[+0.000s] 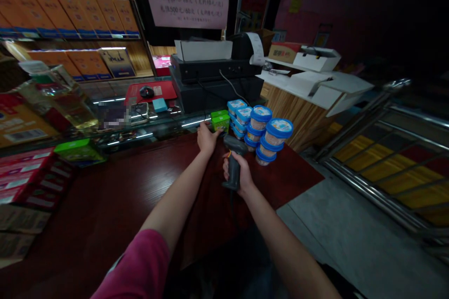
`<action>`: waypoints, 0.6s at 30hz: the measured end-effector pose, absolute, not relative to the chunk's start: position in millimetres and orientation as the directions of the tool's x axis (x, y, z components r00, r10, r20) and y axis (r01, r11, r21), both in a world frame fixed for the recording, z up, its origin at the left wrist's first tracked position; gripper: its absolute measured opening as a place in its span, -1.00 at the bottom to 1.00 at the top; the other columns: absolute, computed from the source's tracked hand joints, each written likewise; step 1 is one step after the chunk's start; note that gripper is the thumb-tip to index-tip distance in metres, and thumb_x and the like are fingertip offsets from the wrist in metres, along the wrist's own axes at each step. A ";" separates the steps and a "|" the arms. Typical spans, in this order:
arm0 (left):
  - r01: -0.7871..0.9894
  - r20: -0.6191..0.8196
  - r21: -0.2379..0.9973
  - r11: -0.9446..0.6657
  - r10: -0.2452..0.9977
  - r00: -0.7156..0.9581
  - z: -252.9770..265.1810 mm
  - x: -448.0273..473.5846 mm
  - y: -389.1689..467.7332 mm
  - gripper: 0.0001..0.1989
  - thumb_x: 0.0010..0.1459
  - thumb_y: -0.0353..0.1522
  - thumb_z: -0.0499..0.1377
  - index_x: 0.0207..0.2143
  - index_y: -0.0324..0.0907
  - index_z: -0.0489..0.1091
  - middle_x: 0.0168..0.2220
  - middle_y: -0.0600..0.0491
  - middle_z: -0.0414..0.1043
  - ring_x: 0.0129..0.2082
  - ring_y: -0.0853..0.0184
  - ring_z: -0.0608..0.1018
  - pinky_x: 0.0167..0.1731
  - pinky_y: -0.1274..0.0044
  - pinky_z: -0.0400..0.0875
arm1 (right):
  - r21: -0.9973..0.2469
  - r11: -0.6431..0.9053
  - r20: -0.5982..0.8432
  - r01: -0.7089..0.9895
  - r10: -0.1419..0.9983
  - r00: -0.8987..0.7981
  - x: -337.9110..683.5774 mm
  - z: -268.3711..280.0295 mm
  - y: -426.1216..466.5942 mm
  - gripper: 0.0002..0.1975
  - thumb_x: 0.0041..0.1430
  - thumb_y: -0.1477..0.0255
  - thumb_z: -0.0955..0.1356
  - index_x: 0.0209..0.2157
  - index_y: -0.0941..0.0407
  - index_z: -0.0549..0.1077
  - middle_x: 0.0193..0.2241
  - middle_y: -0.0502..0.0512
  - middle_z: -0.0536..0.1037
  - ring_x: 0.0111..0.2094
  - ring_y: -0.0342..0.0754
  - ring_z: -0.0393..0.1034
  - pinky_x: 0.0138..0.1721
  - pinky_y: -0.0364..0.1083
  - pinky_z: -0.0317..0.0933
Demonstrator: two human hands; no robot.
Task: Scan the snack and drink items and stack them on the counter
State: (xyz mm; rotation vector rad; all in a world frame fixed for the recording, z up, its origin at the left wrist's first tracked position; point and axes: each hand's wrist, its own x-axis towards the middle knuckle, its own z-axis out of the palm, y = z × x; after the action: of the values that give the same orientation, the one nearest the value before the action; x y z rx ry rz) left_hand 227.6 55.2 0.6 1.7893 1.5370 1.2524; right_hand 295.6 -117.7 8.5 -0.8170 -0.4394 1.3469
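My right hand [245, 175] is wrapped round the handle of a dark grey barcode scanner [234, 168], whose head points away from me. A cable hangs from its base. At the far side of the dark red counter, my left hand [206, 138] grips a small green box [220, 122], with the thumb along its near side. Some of the fingers are hidden. Right of that box stand stacked blue-topped packs [242, 114]. Nearer the scanner are stacked clear tubs with blue lids, one pile by the packs [260, 114] and another closer to me [278, 129].
Red cartons [33, 177] and a green pack [79, 151] occupy the counter's left side. A cash drawer [217, 88] with a receipt printer [242, 46] stands at the back. A mouse [146, 92] lies on a red mat. Metal railing [368, 187] runs along the right.
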 end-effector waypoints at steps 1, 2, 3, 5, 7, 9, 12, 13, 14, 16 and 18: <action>0.517 0.339 0.814 -0.263 0.939 -0.055 1.2 228.6 56.3 -0.43 -0.01 -0.23 0.49 -0.04 -0.12 0.29 -0.10 -0.07 0.49 0.07 0.04 0.50 0.02 0.32 0.38 | -0.733 0.009 -0.172 -0.680 0.965 0.198 295.8 9.2 -117.7 -0.69 0.06 0.16 0.45 -0.33 0.12 0.47 -0.58 -0.06 0.38 -0.67 -0.20 0.18 -0.75 -0.21 0.11; 0.507 0.343 0.821 -0.262 0.937 -0.071 1.5 229.6 57.0 -0.42 -0.03 -0.23 0.50 -0.05 -0.14 0.29 -0.06 -0.13 0.47 0.11 0.00 0.46 0.06 0.28 0.36 | -0.735 0.003 -0.173 -0.678 0.966 0.192 296.1 10.3 -117.9 -0.71 0.09 0.17 0.44 -0.34 0.11 0.46 -0.57 -0.05 0.37 -0.66 -0.20 0.18 -0.74 -0.20 0.11; 0.489 0.348 0.832 -0.263 0.933 -0.090 1.4 230.0 56.9 -0.40 -0.05 -0.24 0.51 -0.05 -0.15 0.30 -0.02 -0.18 0.44 0.15 -0.05 0.43 0.10 0.23 0.32 | -0.741 -0.002 -0.172 -0.671 0.967 0.187 296.4 11.4 -118.2 -0.74 0.12 0.19 0.42 -0.34 0.10 0.45 -0.57 -0.04 0.36 -0.65 -0.19 0.18 -0.73 -0.19 0.11; 0.444 0.381 0.844 -0.301 0.919 -0.102 0.2 226.3 52.8 -0.32 -0.11 -0.28 0.54 0.00 -0.18 0.29 0.05 -0.25 0.37 0.19 -0.11 0.37 0.18 0.14 0.25 | -0.756 -0.013 -0.169 -0.654 0.970 0.176 297.0 13.9 -120.1 -0.76 0.15 0.20 0.41 -0.35 0.08 0.42 -0.56 -0.03 0.34 -0.65 -0.19 0.17 -0.73 -0.19 0.10; 0.404 0.452 0.823 -0.398 0.891 -0.043 -2.2 210.6 42.0 -0.26 -0.13 -0.31 0.54 0.06 -0.18 0.28 0.08 -0.24 0.34 0.17 -0.09 0.38 0.21 0.13 0.23 | -0.764 -0.021 -0.165 -0.645 0.973 0.163 297.5 15.7 -123.9 -0.75 0.13 0.19 0.43 -0.36 0.07 0.40 -0.56 -0.04 0.32 -0.65 -0.19 0.16 -0.74 -0.21 0.10; 0.373 0.538 0.764 -0.526 0.839 0.079 -4.2 177.3 25.7 -0.28 -0.06 -0.31 0.51 0.12 -0.15 0.27 0.06 -0.18 0.34 0.09 0.01 0.43 0.18 0.19 0.28 | -0.761 -0.044 -0.169 -0.648 0.977 0.132 298.2 15.9 -128.9 -0.72 0.09 0.18 0.44 -0.35 0.08 0.39 -0.57 -0.06 0.31 -0.66 -0.21 0.13 -0.76 -0.23 0.08; 0.398 0.624 0.622 -0.674 0.734 0.267 -2.7 94.4 -2.5 -0.46 0.15 -0.33 0.36 0.15 -0.10 0.29 0.04 -0.13 0.36 0.04 0.11 0.45 0.14 0.26 0.35 | -0.787 -0.088 -0.142 -0.610 0.989 0.039 297.9 15.0 -134.2 -0.72 0.05 0.21 0.47 -0.32 0.09 0.41 -0.54 -0.04 0.34 -0.64 -0.19 0.15 -0.76 -0.24 0.11; 0.436 0.644 0.569 -0.698 0.707 0.291 -0.8 60.9 -10.9 -0.52 0.20 -0.34 0.31 0.15 -0.08 0.31 0.05 -0.12 0.36 0.08 0.11 0.43 0.16 0.26 0.34 | -0.785 -0.114 -0.135 -0.610 0.991 -0.011 295.9 15.0 -134.4 -0.72 0.06 0.21 0.46 -0.32 0.10 0.42 -0.54 -0.03 0.34 -0.63 -0.18 0.15 -0.77 -0.24 0.11; 0.488 0.660 0.524 -0.697 0.695 0.284 1.3 26.6 -18.0 -0.55 0.22 -0.35 0.28 0.14 -0.07 0.32 0.09 -0.13 0.35 0.13 0.09 0.41 0.20 0.24 0.31 | -0.775 -0.132 -0.123 -0.617 0.991 -0.058 292.1 15.5 -133.6 -0.72 0.06 0.22 0.46 -0.31 0.10 0.42 -0.53 -0.03 0.33 -0.62 -0.18 0.14 -0.77 -0.25 0.10; 0.605 0.674 0.477 -0.637 0.707 0.213 4.7 -38.5 -26.7 -0.59 0.24 -0.36 0.25 0.14 -0.07 0.34 0.11 -0.14 0.32 0.19 0.07 0.37 0.27 0.20 0.26 | -0.746 -0.155 -0.088 -0.647 0.987 -0.136 277.4 17.1 -128.2 -0.73 0.08 0.22 0.45 -0.31 0.11 0.42 -0.52 -0.03 0.30 -0.62 -0.19 0.10 -0.78 -0.28 0.05; 0.689 0.691 0.490 -0.534 0.720 0.067 4.7 -90.7 -27.2 -0.54 0.22 -0.38 0.24 0.17 -0.12 0.31 0.15 -0.18 0.28 0.24 0.03 0.33 0.32 0.17 0.20 | -0.721 -0.176 -0.054 -0.670 0.978 -0.199 252.3 18.3 -117.9 -0.73 0.11 0.21 0.44 -0.30 0.10 0.41 -0.51 -0.05 0.27 -0.62 -0.20 0.04 -0.79 -0.30 0.00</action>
State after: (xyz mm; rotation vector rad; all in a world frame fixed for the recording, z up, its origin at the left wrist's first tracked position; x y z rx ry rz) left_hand -90.7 -27.2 4.7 2.2710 1.5006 1.5046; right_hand 252.3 -117.9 18.3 -0.6269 -0.6763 1.6844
